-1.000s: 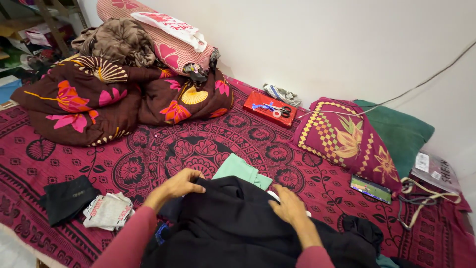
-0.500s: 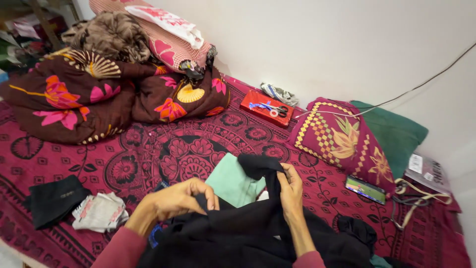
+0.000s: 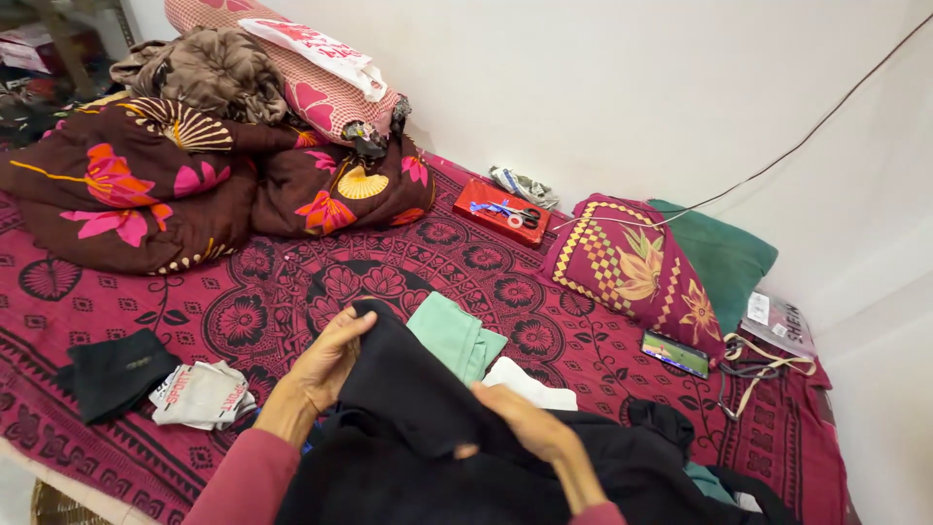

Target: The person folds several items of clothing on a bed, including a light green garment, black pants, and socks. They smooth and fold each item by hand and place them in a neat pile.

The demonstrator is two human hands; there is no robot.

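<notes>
Black cloth is what both hands work on: a soft, floppy black garment (image 3: 418,428) piled low in the middle of the view, on the red patterned bedsheet (image 3: 292,282). Half a second ago the right hand held a corner of it up high and the left hand was curled into a fist on it. Now that corner is down. The left hand (image 3: 326,360) has slid to the far edge and pinches a fold there, thumb under and fingers over. The right hand (image 3: 525,423) lies on top with fingers bent, pressing the cloth; I cannot tell if it grips. It looks like the garment is being laid flat and smoothed.

Big puffy brown quilts (image 3: 136,185) with pink flowers are heaped at the back left. A dark red cushion (image 3: 632,267) with a yellow checker edge leans on a green pillow (image 3: 724,258). A flat mint-green folded cloth (image 3: 452,335) lies just beyond the garment, with a white cloth (image 3: 530,384) beside it. At the left sit a small black folded cloth (image 3: 117,369) and a grey printed one (image 3: 204,394). A red box (image 3: 501,212) holds scissors (image 3: 515,212). A phone (image 3: 675,354) glows near the cushion.
</notes>
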